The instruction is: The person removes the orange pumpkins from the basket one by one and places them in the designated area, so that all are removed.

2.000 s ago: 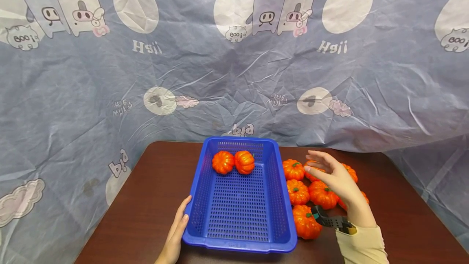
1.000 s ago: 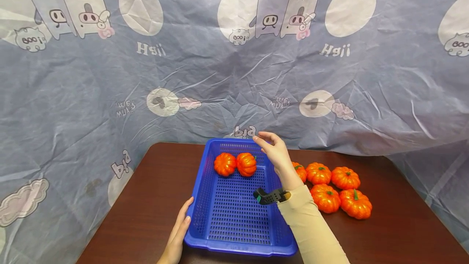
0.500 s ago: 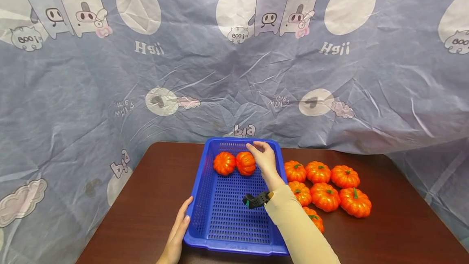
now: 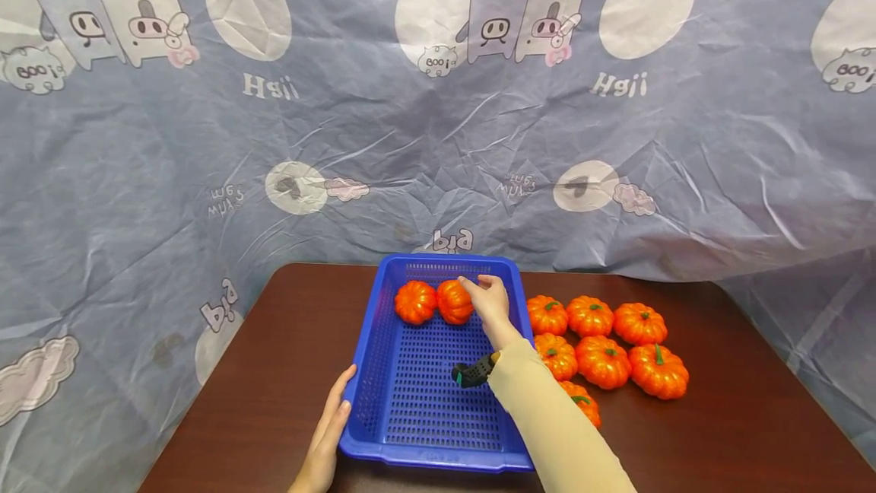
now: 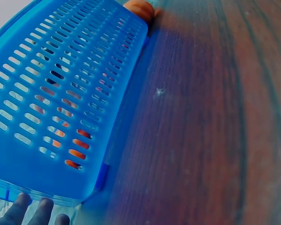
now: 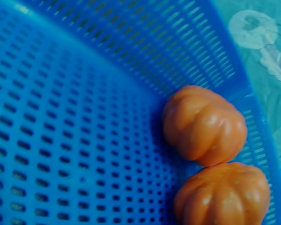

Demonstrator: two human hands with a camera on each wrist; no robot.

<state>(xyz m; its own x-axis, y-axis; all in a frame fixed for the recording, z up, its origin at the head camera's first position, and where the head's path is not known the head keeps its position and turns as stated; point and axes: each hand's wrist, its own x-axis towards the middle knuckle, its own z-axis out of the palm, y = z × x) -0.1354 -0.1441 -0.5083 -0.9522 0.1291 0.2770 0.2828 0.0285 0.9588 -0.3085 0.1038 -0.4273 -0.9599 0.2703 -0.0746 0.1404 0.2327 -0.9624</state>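
A blue perforated plastic basket stands on the table, holding two small orange pumpkins side by side at its far end, a left pumpkin and a right pumpkin. My right hand reaches in over the basket's right side, thumb and fingers apart, beside the right pumpkin. Whether the fingertips touch it cannot be told. In the right wrist view both pumpkins show, but no fingers. My left hand rests against the basket's left wall with extended fingers; its fingertips appear at the rim in the left wrist view.
Several more orange pumpkins sit in a group on the brown table, right of the basket; my right sleeve partly covers the nearest one. A grey-blue printed cloth hangs behind the table.
My right hand has moved left from above the loose pumpkins, over the basket, then down beside the right pumpkin inside. The left hand and the pumpkins have kept their places.
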